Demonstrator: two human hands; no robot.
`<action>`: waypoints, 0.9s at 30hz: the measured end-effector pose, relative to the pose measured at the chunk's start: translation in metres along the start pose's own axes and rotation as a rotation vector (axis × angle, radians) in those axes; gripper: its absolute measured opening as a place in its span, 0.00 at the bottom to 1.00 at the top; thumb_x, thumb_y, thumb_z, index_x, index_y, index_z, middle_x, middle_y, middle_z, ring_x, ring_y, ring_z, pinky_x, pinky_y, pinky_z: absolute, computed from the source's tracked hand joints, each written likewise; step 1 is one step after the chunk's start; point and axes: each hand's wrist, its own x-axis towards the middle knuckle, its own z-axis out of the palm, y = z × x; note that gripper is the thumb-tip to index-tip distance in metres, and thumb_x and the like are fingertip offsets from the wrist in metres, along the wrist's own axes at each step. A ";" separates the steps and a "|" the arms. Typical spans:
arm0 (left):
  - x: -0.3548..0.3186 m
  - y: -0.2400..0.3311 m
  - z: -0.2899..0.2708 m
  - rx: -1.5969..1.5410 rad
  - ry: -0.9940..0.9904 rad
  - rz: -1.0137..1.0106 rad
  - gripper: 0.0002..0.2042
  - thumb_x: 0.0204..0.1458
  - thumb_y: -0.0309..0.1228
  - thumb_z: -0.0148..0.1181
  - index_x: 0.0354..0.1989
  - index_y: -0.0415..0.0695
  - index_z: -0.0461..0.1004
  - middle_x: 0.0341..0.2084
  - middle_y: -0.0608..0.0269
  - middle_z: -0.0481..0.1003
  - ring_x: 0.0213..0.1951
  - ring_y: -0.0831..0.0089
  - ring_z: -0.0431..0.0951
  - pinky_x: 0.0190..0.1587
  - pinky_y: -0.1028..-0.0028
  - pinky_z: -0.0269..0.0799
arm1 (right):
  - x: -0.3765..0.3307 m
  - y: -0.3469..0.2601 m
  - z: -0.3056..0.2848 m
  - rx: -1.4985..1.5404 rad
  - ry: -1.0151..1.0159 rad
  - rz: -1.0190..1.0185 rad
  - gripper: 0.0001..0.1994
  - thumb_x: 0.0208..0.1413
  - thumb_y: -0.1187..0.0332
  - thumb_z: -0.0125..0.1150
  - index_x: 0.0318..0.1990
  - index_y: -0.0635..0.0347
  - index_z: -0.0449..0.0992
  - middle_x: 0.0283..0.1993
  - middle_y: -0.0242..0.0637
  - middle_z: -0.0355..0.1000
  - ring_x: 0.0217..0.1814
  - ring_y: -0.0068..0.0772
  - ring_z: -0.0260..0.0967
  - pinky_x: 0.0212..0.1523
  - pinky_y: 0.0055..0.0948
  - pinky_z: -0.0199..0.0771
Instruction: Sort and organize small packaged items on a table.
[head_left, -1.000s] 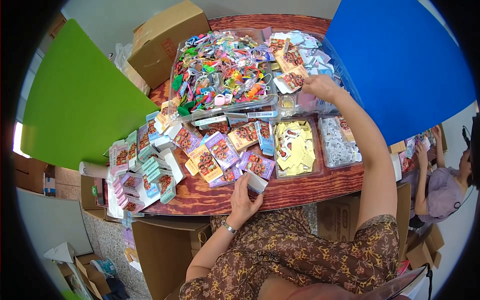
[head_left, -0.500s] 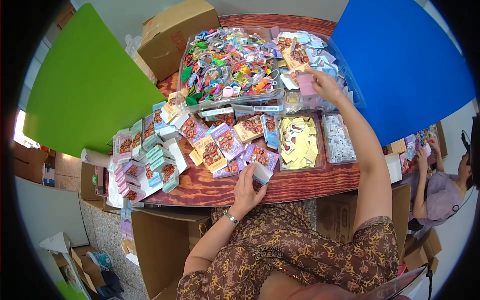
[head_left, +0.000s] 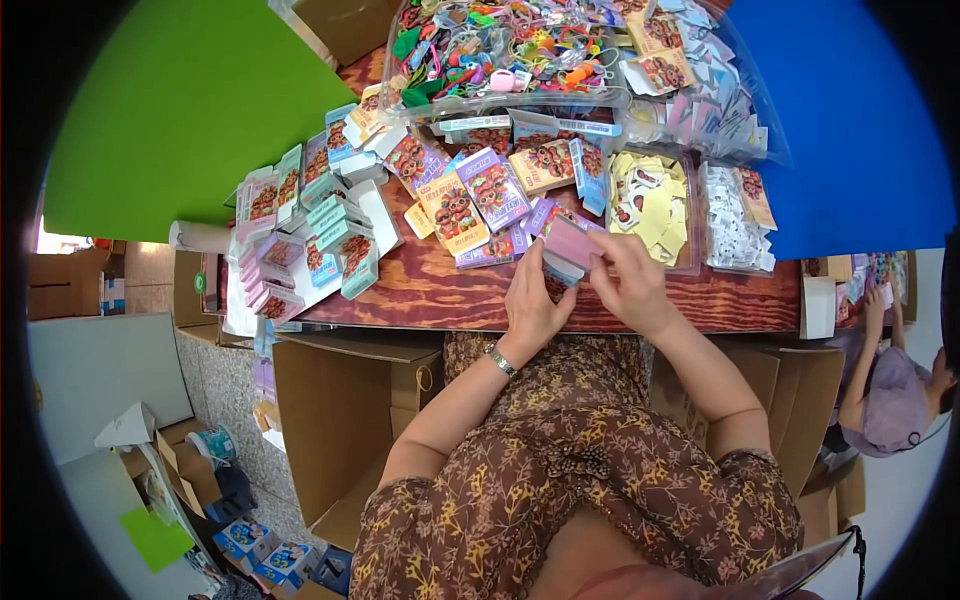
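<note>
Near the table's front edge, my left hand grips a small carton with its top open. My right hand pinches a flat pink piece, a card or packet, at the carton's mouth. Whether the piece has entered the carton I cannot tell. Just beyond my hands lies a loose pile of printed cartons in purple, orange and blue, among them a purple carton and an orange carton. To the right of the pile stands a tray of yellow cards.
A large clear bin of colourful trinkets and packets takes up the back. White packets fill another tray at the right. More cartons are stacked at the left. Green and blue panels flank the table, and another person sits at far right.
My right hand has come back from the far right bin with the pink piece to the carton in my left hand. The view has tilted down. An orange carton now shows on the white packets.
</note>
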 end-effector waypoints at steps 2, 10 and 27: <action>-0.001 0.002 0.004 -0.012 0.013 0.008 0.44 0.45 0.27 0.73 0.70 0.31 0.54 0.57 0.36 0.69 0.58 0.43 0.73 0.57 0.56 0.73 | -0.015 0.004 0.007 -0.006 0.072 0.119 0.20 0.54 0.81 0.66 0.56 0.65 0.74 0.40 0.43 0.74 0.35 0.35 0.78 0.34 0.30 0.79; -0.006 0.000 0.001 0.047 0.016 0.070 0.45 0.45 0.27 0.73 0.70 0.29 0.52 0.58 0.35 0.68 0.58 0.42 0.73 0.56 0.57 0.74 | -0.012 0.005 0.013 0.040 0.087 0.117 0.19 0.53 0.81 0.68 0.53 0.66 0.74 0.39 0.44 0.75 0.35 0.38 0.78 0.35 0.31 0.79; -0.006 0.006 -0.001 0.082 -0.002 0.134 0.40 0.45 0.27 0.72 0.68 0.34 0.60 0.58 0.36 0.68 0.57 0.41 0.73 0.56 0.56 0.74 | -0.039 0.009 0.008 -0.250 -0.092 -0.016 0.10 0.46 0.71 0.72 0.37 0.57 0.81 0.38 0.35 0.70 0.38 0.37 0.72 0.37 0.32 0.75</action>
